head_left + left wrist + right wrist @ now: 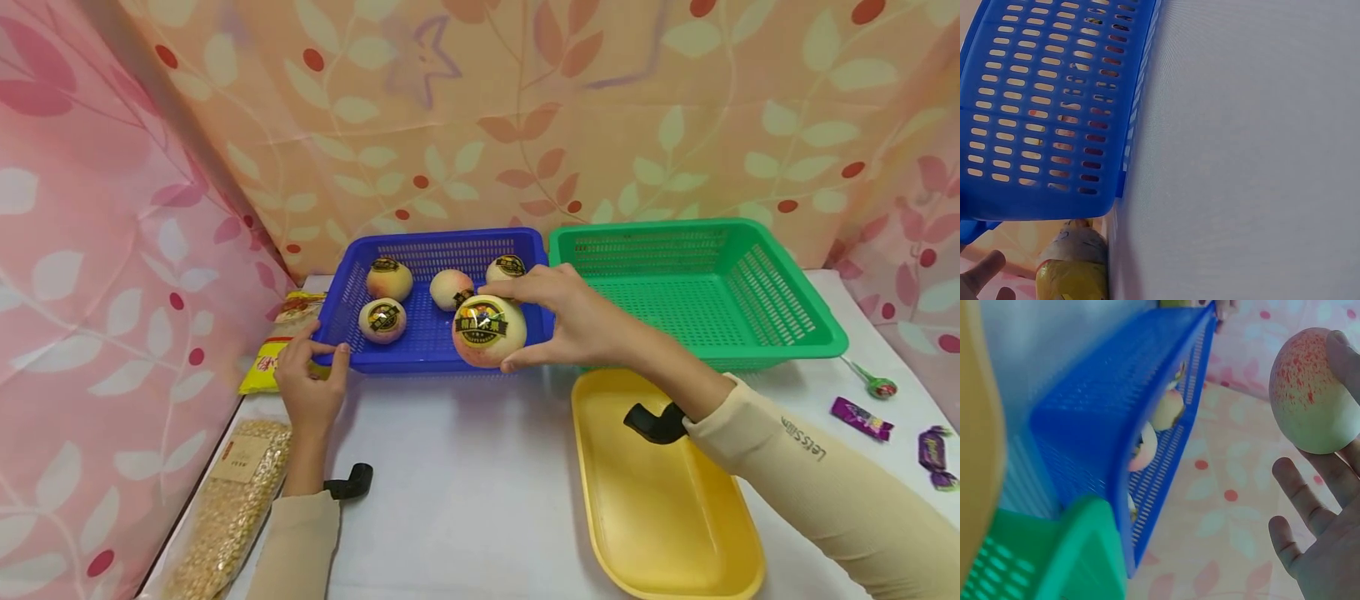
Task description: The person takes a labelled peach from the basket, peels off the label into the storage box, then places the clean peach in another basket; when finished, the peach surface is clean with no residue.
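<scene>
Pale peach [489, 332], red-speckled, dark-stickered

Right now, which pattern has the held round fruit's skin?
The fruit has red speckles, clearest in the right wrist view.

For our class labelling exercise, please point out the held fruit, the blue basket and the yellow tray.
Held fruit [487, 328]: head view, on its sticker.
Blue basket [420, 365]: head view, on its front rim.
Yellow tray [660, 504]: head view, on its bare floor.
</scene>
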`<state>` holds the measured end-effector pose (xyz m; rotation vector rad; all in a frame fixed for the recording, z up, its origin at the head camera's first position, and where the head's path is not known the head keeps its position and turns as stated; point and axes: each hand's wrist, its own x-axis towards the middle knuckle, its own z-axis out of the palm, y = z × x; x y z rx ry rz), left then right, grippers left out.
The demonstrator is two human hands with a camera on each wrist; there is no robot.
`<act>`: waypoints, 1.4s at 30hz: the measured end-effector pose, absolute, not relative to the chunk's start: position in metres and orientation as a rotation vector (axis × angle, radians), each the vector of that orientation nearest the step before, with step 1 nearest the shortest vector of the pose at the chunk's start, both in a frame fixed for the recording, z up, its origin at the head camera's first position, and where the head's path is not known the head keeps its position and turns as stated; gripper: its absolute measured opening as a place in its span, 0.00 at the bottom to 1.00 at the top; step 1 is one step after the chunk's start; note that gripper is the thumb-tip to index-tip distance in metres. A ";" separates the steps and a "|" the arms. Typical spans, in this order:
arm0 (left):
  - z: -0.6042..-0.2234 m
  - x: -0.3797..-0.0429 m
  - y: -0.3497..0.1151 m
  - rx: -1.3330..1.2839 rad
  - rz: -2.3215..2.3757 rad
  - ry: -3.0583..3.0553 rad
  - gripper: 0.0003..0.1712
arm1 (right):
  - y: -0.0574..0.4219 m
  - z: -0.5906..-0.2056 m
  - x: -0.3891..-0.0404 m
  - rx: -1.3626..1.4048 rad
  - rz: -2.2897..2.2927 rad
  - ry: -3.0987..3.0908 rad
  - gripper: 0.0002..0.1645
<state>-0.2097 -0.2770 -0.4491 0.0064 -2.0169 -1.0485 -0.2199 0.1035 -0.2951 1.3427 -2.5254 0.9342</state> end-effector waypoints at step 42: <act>-0.449 -0.212 -0.277 0.004 -1.052 -2.002 0.14 | 0.100 -0.390 -0.186 1.554 0.969 -2.780 0.46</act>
